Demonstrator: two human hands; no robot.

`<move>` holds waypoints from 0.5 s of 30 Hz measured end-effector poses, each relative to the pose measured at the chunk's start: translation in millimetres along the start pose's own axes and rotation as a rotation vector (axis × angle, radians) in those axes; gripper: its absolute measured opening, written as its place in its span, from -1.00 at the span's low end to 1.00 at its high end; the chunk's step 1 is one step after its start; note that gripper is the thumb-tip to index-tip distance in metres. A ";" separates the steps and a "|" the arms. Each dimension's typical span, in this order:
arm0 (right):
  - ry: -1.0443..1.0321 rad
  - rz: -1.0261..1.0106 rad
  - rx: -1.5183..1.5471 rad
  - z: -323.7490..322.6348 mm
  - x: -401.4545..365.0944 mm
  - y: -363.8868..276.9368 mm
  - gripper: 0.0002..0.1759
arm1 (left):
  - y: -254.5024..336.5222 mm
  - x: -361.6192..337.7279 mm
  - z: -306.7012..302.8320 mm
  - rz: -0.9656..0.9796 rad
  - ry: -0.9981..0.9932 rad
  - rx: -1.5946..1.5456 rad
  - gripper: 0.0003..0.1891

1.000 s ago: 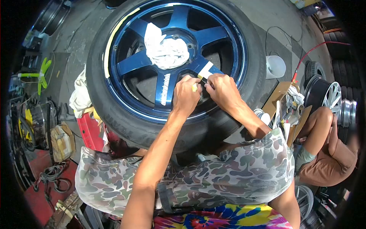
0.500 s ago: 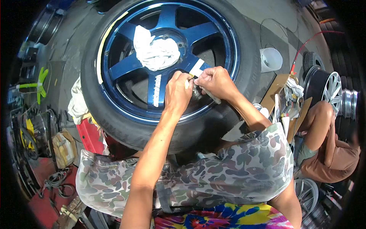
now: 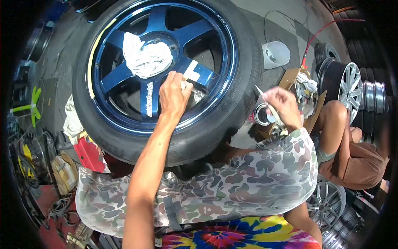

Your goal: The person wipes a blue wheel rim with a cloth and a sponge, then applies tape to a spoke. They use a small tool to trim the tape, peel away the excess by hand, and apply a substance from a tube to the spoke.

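A blue five-spoke wheel (image 3: 157,18) with its black tire (image 3: 199,143) lies flat before me. My left hand (image 3: 174,93) rests on the lower spokes, fingers closed around a small pale piece I cannot make out clearly. Beside it, white masking tape (image 3: 192,72) sticks to the right-hand spoke, while white lettering (image 3: 149,99) marks the lower one. A bunched white cloth (image 3: 148,60) covers part of the hub. Away from the tire on the right, my right hand (image 3: 285,104) is closed on a thin pointed blade (image 3: 259,89); a pale strip (image 3: 274,115) shows below the fingers.
Right of the tire stand a translucent plastic container (image 3: 277,56), a round tin or roll (image 3: 261,114) and a cardboard box (image 3: 290,79) of rags. Another person (image 3: 352,162) crouches by silver wheels (image 3: 349,85). A yellow-green stand (image 3: 34,107) is at left.
My right hand has left the spoke and moved right, off the tire, with the blade. My left hand stays at the wheel. The view has shifted slightly, so the wheel appears further left.
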State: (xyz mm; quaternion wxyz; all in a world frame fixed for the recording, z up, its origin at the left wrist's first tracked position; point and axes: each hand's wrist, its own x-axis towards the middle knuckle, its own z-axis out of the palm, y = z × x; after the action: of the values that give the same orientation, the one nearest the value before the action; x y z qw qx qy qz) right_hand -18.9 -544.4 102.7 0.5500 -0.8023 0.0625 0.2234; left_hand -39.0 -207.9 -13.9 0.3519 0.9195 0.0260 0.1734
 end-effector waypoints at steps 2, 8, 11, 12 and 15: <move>0.013 0.017 0.096 -11.8 -18.2 48.2 -0.82 | -4.6 2.3 -2.4 0.018 -0.016 0.045 -0.81; 0.108 0.047 0.275 6.6 -57.7 186.5 -0.92 | 2.5 21.4 -36.3 0.221 -0.232 0.217 -0.74; 0.004 0.026 -0.006 22.9 -52.1 286.5 -0.93 | 6.9 27.0 -41.0 0.151 -0.239 0.216 -0.78; 0.009 0.039 -0.072 30.2 -48.0 321.0 -0.90 | 7.2 28.2 -41.8 0.079 -0.221 0.198 -0.79; 0.132 -0.266 -0.383 62.6 -40.3 330.7 -0.76 | -3.8 25.1 -44.8 -0.143 -0.255 -0.011 -0.75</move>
State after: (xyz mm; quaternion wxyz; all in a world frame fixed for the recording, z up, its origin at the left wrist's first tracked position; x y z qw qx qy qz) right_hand -187.5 -621.2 -181.2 0.4070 -0.9060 -0.0512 0.1040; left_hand -30.3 -172.3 22.2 0.3689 0.9279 0.0456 0.0299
